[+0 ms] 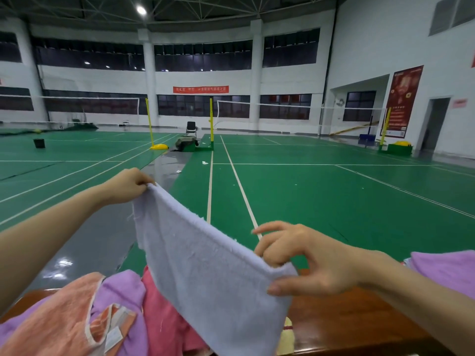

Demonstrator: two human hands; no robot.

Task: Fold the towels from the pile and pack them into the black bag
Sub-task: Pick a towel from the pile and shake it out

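A big sports hall stretches out ahead, green badminton courts [321, 191] marked with white lines, yellow net posts [211, 123] standing further back and a red banner [200, 89] on the far white wall. A black chair [191, 128] sits near the middle posts. Close by, along the bottom of the head view, runs a reddish-brown wooden desk [354, 322].

Over that desk a pale lavender-grey towel [205, 273] is stretched out in the air between two bare hands. The left hand [127, 185] is raised and further away, its grip closed in a pinch on the towel's upper far corner. The right hand [308, 263] is lower and nearer; its grip pinches the towel's near corner between thumb and curled fingers, the forefinger sticking out loosely. The cloth sags a little between the two corners and hangs down in front of the pile.

The pile of towels [102, 317] lies on the left part of the desk: an orange towel [56, 322] in front, a purple one [120, 291] beside it, a pink-red one [164, 317] partly behind the held cloth. Another purple towel [447, 271] shows at the right edge, behind the right wrist.
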